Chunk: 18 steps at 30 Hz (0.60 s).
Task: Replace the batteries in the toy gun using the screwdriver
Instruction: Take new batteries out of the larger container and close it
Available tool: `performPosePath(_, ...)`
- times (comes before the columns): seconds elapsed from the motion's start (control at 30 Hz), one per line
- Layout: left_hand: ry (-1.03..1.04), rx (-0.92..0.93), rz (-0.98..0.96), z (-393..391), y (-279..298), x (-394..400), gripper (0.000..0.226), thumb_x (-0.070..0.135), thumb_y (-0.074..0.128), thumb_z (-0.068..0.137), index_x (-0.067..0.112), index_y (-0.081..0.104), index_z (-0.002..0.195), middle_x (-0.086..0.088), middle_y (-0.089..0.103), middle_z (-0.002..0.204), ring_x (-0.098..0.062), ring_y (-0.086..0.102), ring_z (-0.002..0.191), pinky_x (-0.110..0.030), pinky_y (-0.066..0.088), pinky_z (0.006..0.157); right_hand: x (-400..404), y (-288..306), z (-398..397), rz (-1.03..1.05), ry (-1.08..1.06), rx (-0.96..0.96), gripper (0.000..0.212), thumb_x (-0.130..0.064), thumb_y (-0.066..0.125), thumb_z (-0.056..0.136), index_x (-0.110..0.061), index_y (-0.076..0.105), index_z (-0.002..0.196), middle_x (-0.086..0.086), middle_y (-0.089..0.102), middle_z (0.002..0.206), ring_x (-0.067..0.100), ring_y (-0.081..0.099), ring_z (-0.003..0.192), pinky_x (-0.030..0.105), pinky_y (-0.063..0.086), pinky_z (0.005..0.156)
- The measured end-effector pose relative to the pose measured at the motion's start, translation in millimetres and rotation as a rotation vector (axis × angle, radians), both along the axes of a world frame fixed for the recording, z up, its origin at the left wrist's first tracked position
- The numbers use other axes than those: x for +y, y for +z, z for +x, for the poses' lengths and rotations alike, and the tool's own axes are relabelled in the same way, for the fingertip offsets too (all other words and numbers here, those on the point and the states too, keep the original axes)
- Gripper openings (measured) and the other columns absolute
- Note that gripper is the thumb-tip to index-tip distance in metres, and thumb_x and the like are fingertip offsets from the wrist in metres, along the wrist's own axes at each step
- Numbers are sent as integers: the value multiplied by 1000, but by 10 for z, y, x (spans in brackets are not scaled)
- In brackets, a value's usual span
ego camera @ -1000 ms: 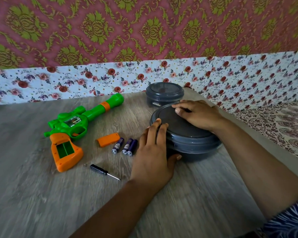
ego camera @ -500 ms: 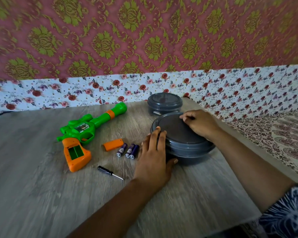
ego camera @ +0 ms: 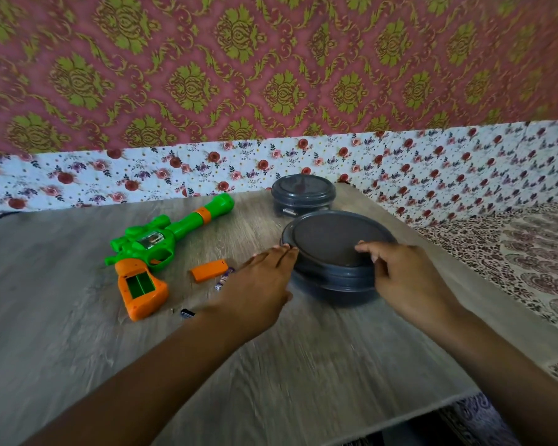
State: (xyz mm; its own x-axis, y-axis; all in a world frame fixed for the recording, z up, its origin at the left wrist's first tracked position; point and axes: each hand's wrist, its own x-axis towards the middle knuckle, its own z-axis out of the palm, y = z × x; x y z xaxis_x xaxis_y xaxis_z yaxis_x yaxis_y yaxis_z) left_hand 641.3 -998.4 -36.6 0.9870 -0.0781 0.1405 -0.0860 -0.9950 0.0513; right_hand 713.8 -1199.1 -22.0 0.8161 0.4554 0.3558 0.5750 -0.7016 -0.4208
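both hands at the lidded grey container [ego camera: 332,268]
left hand [ego camera: 258,284] fingers straight against its rim, right hand [ego camera: 406,278] gripping the side; smooth stiff plastic, likely light, best held by the rim.

Wood-grain table [ego camera: 303,375], grey-brown. Directly on it: green/orange toy gun [ego camera: 155,249] at left, lying flat, barrel toward the far wall, battery bay open and facing up. Orange cover [ego camera: 208,269] just right of the grip. Battery [ego camera: 223,278] just beside the cover, partly hidden by an arm. Black screwdriver [ego camera: 187,313] handle end near the grip, rest hidden. Big grey lidded tub [ego camera: 334,268] right of centre; small grey tub [ego camera: 303,196] right behind it near the far edge.
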Motion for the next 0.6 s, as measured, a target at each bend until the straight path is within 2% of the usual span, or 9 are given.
performPosePath(0.07,18,5,11,74,-39,-67,75,34,47,97,15,-1,151,-4,4,160,-18,9,147,-29,8,117,5,-81,48,-49,-28,-8,50,7,46,83,-15,58,126,1,57,133,17,58,113,26,45,98)
performPosePath(0.1,29,-1,9,135,-58,-97,77,34,49,96,13,-1,151,-5,5,160,-19,9,147,-31,10,118,8,-96,96,-65,-42,-13,52,8,45,81,-14,58,126,2,56,134,21,54,120,30,42,103)
performPosePath(0.23,63,36,7,433,-109,-199,84,34,54,93,7,-3,150,-12,3,159,-26,10,147,-39,15,120,14,-60,292,-108,-73,-13,49,6,46,82,-12,56,127,7,59,130,26,56,115,34,44,99)
performPosePath(0.37,97,105,10,642,-108,-282,85,35,48,96,4,-11,148,-15,-7,159,-30,7,147,-45,13,119,-5,-57,435,-166,-77,-14,52,5,47,83,-14,50,131,7,54,135,27,52,119,37,42,102)
performPosePath(0.47,107,143,19,680,-91,-315,83,35,44,97,3,-14,148,-16,-11,158,-31,5,147,-46,11,118,-5,-48,468,-172,-87,-9,52,5,47,83,-14,49,132,8,53,135,27,51,120,39,42,103)
performPosePath(0.6,100,155,-1,666,-96,-299,88,36,48,96,5,-16,148,-13,-15,158,-30,2,147,-45,10,118,20,-60,450,-237,-98,-26,48,0,47,86,-13,46,132,11,51,134,29,49,119,39,45,95)
